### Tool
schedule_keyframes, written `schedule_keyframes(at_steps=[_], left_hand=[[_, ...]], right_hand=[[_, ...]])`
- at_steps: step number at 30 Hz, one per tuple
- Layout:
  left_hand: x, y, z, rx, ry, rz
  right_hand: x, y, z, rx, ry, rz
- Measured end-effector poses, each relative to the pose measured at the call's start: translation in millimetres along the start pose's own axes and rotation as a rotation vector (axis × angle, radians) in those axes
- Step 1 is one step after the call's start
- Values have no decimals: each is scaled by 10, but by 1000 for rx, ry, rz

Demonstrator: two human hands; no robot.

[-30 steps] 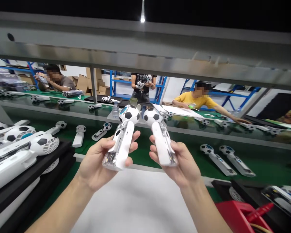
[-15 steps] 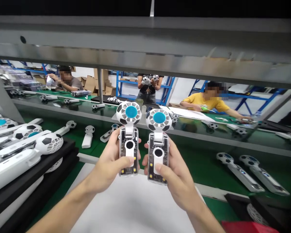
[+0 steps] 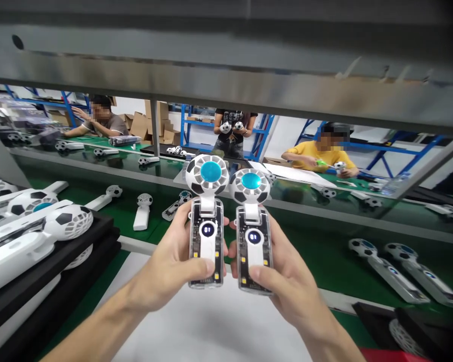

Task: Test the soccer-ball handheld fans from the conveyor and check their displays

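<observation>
My left hand (image 3: 169, 269) grips a handheld fan (image 3: 207, 221) with a football-patterned head, a blue hub and a clear handle; my thumb rests low on its white front strip. My right hand (image 3: 283, 281) holds a second, matching fan (image 3: 252, 229) upright beside it, thumb also on the lower front. Both fans face me, side by side and nearly touching. A small round display glows on each handle. Both are held above a white mat (image 3: 207, 327).
A green conveyor belt (image 3: 324, 251) runs across, carrying several loose fans (image 3: 381, 264). Black trays (image 3: 60, 251) stacked at my left hold more fans. A grey shelf beam (image 3: 226, 75) spans overhead. Three people work across the line; a black tray sits at bottom right.
The two fans were turned from back-facing to front-facing a second ago. Since half a second ago, the displays on both handles have lit up and my thumbs have slid lower.
</observation>
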State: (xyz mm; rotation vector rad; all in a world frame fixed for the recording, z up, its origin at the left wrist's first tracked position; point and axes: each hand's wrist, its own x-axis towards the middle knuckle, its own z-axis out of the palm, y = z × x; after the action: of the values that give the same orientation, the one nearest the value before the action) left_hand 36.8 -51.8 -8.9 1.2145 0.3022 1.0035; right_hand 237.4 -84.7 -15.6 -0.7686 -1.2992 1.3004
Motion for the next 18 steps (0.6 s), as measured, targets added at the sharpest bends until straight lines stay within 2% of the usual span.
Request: schedule_keyframes(at_steps=[3,7,18], left_hand=[[-2,-11,-1,16,10,7],[-7,-15,11,58,58,-12],[42,-24,26,-24,62,-65]], right_hand=[[-10,-13,-8,-25,-24,-10],[-17,-2,-28,-29,39,5],[-6,-22,-38,-56,95,19]])
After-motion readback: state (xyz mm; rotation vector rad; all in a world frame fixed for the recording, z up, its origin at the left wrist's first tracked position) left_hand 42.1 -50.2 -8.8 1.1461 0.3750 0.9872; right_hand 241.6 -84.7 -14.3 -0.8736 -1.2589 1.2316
